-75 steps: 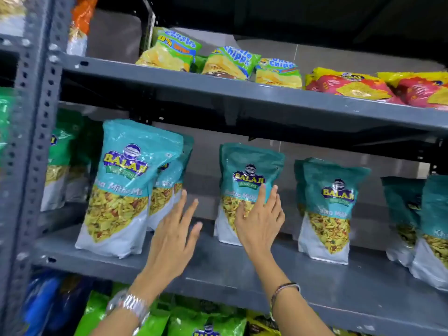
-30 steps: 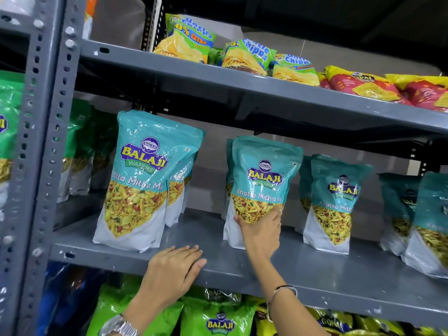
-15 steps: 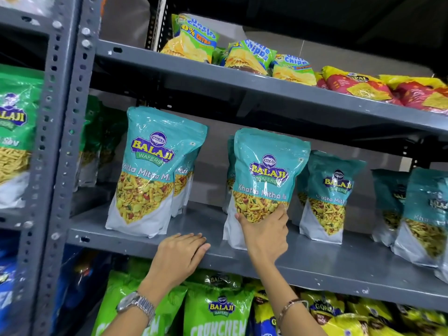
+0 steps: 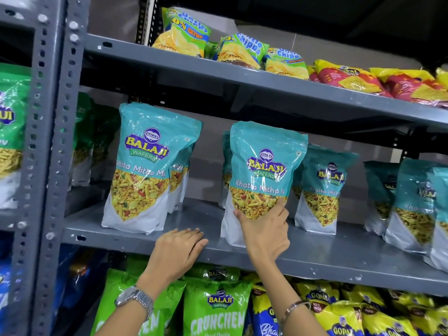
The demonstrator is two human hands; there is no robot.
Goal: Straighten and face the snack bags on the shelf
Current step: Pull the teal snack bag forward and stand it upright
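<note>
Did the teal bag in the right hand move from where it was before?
Yes. The teal bag came forward toward the front edge of the grey shelf; the right hand holds its lower front.

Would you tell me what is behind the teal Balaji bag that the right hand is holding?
Behind the held bag, the edge of another teal bag shows at its left side. Whether more bags stand behind it is hidden. The right hand grips its lower front.

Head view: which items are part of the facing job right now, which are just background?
In play:
- right hand gripping teal Balaji bag
- left hand resting on middle shelf
- neighbouring teal bag

Background:
- Uncle Chipps bags
- green Crunchem bag
</note>
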